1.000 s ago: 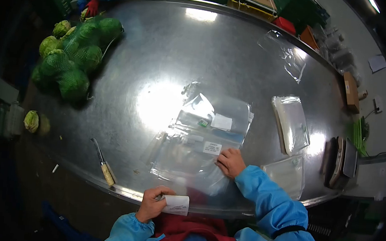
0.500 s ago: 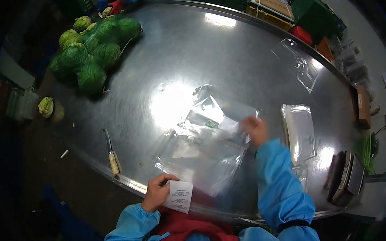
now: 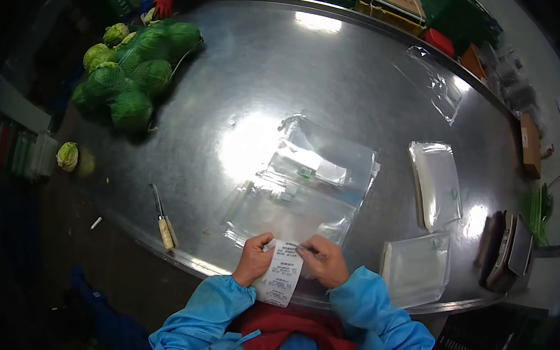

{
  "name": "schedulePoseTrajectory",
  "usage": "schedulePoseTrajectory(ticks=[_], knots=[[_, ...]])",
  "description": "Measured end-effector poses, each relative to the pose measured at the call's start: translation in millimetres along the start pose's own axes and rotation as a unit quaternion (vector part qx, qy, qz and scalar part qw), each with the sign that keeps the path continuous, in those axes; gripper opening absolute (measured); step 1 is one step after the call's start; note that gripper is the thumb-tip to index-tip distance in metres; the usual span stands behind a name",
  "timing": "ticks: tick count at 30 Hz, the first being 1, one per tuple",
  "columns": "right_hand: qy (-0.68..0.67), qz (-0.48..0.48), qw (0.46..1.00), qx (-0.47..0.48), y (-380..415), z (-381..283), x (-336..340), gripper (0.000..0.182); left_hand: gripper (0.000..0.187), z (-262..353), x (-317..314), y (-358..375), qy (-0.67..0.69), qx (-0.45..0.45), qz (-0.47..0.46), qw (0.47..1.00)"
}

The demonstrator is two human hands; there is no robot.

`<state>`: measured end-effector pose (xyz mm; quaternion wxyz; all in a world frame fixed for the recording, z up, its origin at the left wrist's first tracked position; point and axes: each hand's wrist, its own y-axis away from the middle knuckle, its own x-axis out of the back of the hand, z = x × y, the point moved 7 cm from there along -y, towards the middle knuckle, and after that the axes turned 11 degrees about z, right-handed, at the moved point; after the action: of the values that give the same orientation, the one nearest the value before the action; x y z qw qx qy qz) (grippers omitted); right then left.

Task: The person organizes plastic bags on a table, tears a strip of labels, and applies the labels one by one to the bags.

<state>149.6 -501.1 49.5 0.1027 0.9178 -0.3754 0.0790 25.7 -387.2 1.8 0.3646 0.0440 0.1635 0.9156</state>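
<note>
Between my hands, at the table's front edge, is a white strip of printed labels [image 3: 281, 274] with repeated blocks of dark text. My left hand [image 3: 255, 260] grips its left side, fingers curled. My right hand [image 3: 326, 261] pinches the strip's upper right corner between thumb and fingers. Just beyond them lie clear plastic bags [image 3: 317, 207], spread and overlapping on the metal table [image 3: 236, 66]. A small green mark and a white patch show on the upper bag.
Left of the bags lies a wooden-handled knife [image 3: 162, 218]. Cabbages in a green net [image 3: 129, 84] sit at the far left, near a co-worker's red-gloved hand [image 3: 164, 3]. One loose cabbage [image 3: 67, 156] is at the left edge. Bag stacks [image 3: 435, 187] and a dark case [image 3: 505, 252] lie right.
My right hand has come back from the bags to the label strip and now pinches its upper corner. The strip is raised slightly, and more of it shows.
</note>
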Motion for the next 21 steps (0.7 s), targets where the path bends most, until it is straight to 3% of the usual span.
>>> schedulePoseTrajectory(ticks=[1, 2, 5, 6, 7, 8, 9, 11, 12, 15, 17, 20, 21], knots=[[0.008, 0.039, 0.997, 0.059, -6, 1, 8, 0.018, 0.01, -4, 4, 0, -0.056, -0.037, 0.013, 0.998], [0.009, 0.038, 0.997, 0.06, -17, 6, 11, 0.018, 0.011, -4, 8, 0, -0.112, -0.076, 0.027, 0.99], [0.082, 0.125, 0.989, -0.014, -54, 50, 24, 0.018, 0.01, 7, 22, 1, -0.099, -0.143, 0.067, 0.982], [0.215, 0.125, 0.964, 0.09, -64, 59, 19, 0.018, 0.01, 10, 23, 2, -0.101, -0.144, 0.065, 0.982], [0.344, 0.12, 0.912, 0.191, -66, 58, 11, 0.019, 0.009, 8, 29, 3, -0.058, -0.08, 0.086, 0.991], [0.36, 0.102, 0.91, 0.176, -67, 58, 6, 0.023, 0.01, 5, 35, 6, -0.014, -0.015, 0.109, 0.994], [0.361, 0.099, 0.91, 0.175, -65, 55, 5, 0.023, 0.01, 10, 38, 9, -0.013, -0.013, 0.111, 0.994], [0.36, 0.152, 0.909, 0.142, -57, 44, 16, 0.026, 0.008, 27, 42, 10, -0.121, -0.086, 0.098, 0.984], [0.362, 0.15, 0.908, 0.145, -52, 32, 21, 0.026, 0.005, 35, 42, 10, -0.185, -0.152, 0.05, 0.97], [0.348, 0.101, 0.909, 0.204, -32, 18, 39, 0.041, 0.006, 52, 54, 23, -0.261, -0.21, 0.033, 0.942], [0.394, -0.056, 0.872, 0.286, -22, 41, 29, 0.038, 0.005, 62, 61, 31, -0.242, -0.22, 0.033, 0.944], [0.411, -0.11, 0.859, 0.286, -47, 61, 26, 0.03, 0.003, 53, 75, 47, -0.08, -0.095, 0.113, 0.986], [0.317, -0.137, 0.908, 0.235, -59, 63, 28, 0.023, 0.003, 57, 74, 49, -0.083, -0.098, 0.115, 0.985]])
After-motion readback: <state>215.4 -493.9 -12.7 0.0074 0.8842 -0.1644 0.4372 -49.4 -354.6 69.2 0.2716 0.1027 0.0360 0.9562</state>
